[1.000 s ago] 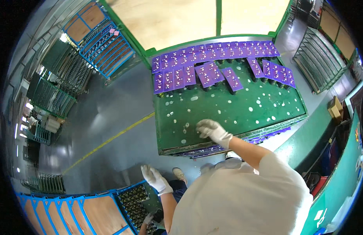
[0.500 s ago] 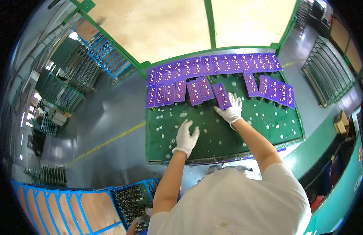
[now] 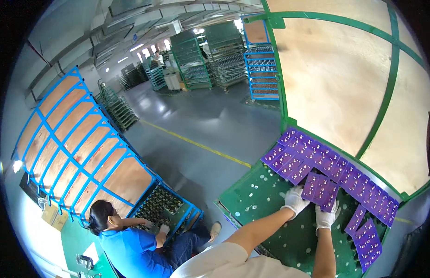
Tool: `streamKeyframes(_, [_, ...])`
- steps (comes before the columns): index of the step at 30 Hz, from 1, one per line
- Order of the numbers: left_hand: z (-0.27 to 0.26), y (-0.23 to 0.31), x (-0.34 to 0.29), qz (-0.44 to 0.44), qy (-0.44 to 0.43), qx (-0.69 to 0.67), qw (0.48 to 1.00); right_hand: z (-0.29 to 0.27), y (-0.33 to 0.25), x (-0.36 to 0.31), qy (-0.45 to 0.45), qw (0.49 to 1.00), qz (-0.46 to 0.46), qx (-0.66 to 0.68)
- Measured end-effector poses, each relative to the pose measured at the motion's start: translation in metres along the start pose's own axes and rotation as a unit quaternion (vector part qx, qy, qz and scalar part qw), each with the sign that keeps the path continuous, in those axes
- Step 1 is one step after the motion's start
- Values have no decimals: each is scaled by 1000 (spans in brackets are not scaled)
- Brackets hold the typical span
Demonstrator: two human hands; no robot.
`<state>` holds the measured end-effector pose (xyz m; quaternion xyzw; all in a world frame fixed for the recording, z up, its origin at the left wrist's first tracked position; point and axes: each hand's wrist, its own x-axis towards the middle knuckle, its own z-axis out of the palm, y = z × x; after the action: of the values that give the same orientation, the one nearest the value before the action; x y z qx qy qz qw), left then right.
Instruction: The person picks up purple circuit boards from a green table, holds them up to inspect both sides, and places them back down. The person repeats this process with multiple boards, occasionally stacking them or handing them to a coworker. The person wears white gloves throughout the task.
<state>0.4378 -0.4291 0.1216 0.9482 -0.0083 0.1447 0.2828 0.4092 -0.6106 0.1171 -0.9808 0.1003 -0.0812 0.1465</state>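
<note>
Purple rectangular boards (image 3: 324, 157), each dotted with small shiny fittings, stand in rows on a green tabletop (image 3: 256, 199). In front of the back row, three of these boards (image 3: 319, 189) sit side by side between my hands. My left hand (image 3: 294, 202), in a white glove, grips the lower left corner of this group, fingers along its side. At the group's lower right, my right hand (image 3: 328, 217), also white-gloved, has its thumb and fingers around the end board (image 3: 329, 195). What lies under the boards is mostly hidden.
More purple boards (image 3: 367, 243) stand at the table's right. A green-framed wooden panel (image 3: 333, 78) rises behind. To the left, a co-worker in blue (image 3: 136, 248) handles small dark parts (image 3: 159, 204) beside a blue-framed rack (image 3: 85, 153). Shelved trolleys (image 3: 224, 60) stand farther back.
The view has swung left, bringing the co-worker into sight. My right hand's board now stands against two others. My left hand has moved from above the tabletop to the group's left side.
</note>
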Motion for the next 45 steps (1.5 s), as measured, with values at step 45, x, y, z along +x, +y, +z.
streamKeyframes(45, [-334,-45,-189,-83,-68,-940,324,-69,-212,-197,-403,416,-241,779])
